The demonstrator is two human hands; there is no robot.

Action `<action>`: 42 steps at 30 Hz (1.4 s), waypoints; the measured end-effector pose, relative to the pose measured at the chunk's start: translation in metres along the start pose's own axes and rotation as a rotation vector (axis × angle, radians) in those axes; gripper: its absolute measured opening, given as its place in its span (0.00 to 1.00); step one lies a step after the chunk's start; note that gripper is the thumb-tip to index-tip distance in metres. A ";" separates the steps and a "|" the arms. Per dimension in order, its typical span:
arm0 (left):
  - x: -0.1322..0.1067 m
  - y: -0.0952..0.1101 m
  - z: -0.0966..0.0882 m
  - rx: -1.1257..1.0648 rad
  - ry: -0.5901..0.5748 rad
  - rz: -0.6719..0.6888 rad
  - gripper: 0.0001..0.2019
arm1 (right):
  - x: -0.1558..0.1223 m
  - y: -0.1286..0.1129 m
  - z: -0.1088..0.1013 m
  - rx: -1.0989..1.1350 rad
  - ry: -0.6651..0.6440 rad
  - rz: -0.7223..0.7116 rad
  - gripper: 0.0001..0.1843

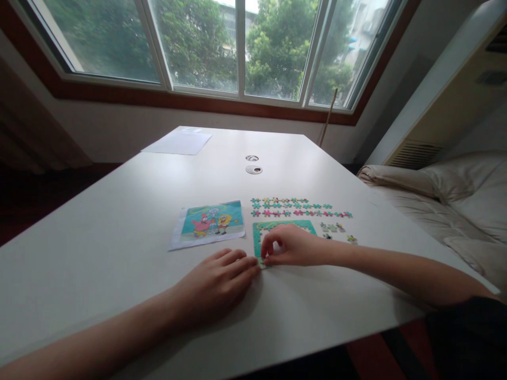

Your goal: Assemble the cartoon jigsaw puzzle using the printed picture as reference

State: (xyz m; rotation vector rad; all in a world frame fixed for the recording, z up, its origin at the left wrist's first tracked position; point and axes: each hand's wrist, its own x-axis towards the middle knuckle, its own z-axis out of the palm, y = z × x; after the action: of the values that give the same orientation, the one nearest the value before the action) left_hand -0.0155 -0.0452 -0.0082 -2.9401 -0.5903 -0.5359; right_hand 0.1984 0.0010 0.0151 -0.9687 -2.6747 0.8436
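Left hand: palm down, fingers extended and loosely side by side, holding nothing, fingertips at the puzzle's near-left corner. Right hand: forearm in from the right, forefinger arched towards the thumb, pinching the corner piece. Puzzle: on the table, partly under the right hand.

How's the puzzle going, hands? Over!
Left hand, right hand: both at near-left corner of puzzle. Loose pieces in rows beyond. Right hand hides part of the puzzle.
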 end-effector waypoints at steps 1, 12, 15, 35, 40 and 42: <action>0.000 0.000 0.000 -0.001 0.000 0.003 0.12 | 0.000 0.001 0.000 0.000 -0.003 -0.015 0.05; 0.001 0.000 0.001 -0.021 0.000 0.000 0.12 | 0.000 0.000 0.001 -0.120 -0.024 -0.066 0.05; 0.001 0.000 0.001 -0.021 -0.012 -0.005 0.12 | -0.005 -0.003 -0.008 -0.093 -0.002 -0.091 0.07; 0.008 0.019 -0.003 -0.119 -0.042 -0.058 0.13 | -0.129 0.077 -0.112 -0.057 -0.267 0.520 0.13; 0.006 0.017 0.000 -0.102 -0.051 -0.029 0.14 | -0.125 0.088 -0.100 -0.104 -0.298 0.603 0.14; 0.006 0.016 0.000 -0.099 -0.044 -0.026 0.14 | -0.123 0.092 -0.096 -0.112 -0.310 0.604 0.14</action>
State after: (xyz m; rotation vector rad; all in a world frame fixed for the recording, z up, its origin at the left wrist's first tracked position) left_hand -0.0040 -0.0582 -0.0063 -3.0487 -0.6247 -0.5184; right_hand 0.3748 0.0242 0.0455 -1.8678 -2.7207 1.0233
